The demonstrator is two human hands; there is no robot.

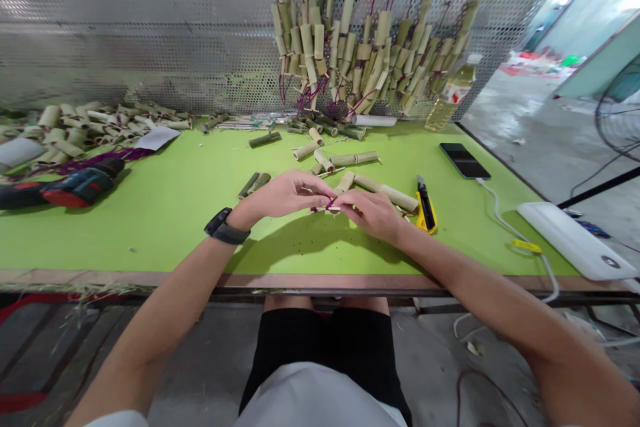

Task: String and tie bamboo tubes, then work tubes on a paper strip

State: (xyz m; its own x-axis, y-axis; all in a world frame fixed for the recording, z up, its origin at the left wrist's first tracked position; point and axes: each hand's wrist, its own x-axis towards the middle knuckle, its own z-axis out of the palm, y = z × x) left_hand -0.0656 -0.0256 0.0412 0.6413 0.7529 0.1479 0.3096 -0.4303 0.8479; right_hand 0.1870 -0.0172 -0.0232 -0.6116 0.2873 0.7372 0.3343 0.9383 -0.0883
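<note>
My left hand [285, 195] and my right hand [373, 213] meet above the green table [165, 213], fingertips pinched together. Between them runs a purple cord [330, 203] with a small pale piece on it, too small to name. A black watch [225, 228] sits on my left wrist. Just behind the hands lie loose bamboo tube pieces [385, 192], and two darker ones [254, 183] rest left of my left hand.
A yellow utility knife [425, 207] lies right of my right hand. Behind are a phone [465, 160] with a white cable, an oil bottle [453, 93], strung bamboo bundles [350, 47] on the perforated wall, a bamboo pile [85, 123] and a drill [65, 188] at left.
</note>
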